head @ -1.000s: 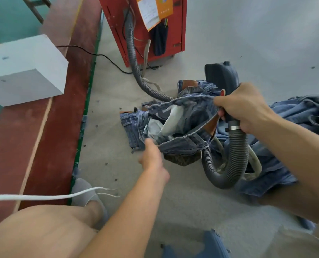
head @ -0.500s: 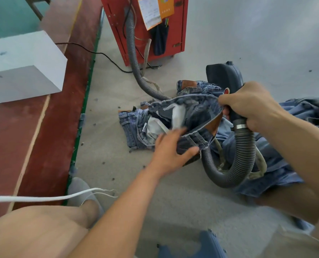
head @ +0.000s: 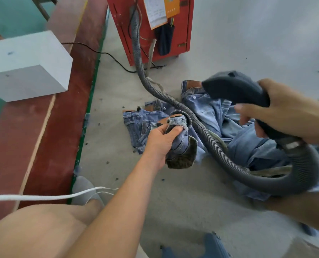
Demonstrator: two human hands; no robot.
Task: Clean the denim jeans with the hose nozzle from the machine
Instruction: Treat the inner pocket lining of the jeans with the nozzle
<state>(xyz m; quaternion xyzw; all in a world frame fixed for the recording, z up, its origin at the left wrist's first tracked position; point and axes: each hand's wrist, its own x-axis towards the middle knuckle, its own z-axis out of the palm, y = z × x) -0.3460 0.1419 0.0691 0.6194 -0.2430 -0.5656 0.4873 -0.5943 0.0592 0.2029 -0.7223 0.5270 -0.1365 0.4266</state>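
Head view is showing the left hand (head: 162, 140) gripping bunched denim jeans (head: 175, 140) on the floor while the right hand (head: 277, 110) is holding the hose nozzle (head: 235, 89) raised above them, likely needing lowering onto fabric next.

Floor: pale grey concrete (head: 173, 198), with small dark specks scattered on it.
Left side: a raised dark-red strip (head: 49, 131) with a green edge (head: 86, 120) along the concrete.
Beyond the strip: a teal surface (head: 11, 17).
Block: a white box-shaped block (head: 26, 58) rests on the red strip.
Cable: a black cord (head: 106, 54) crosses the floor.
Light: soft, even daylight.
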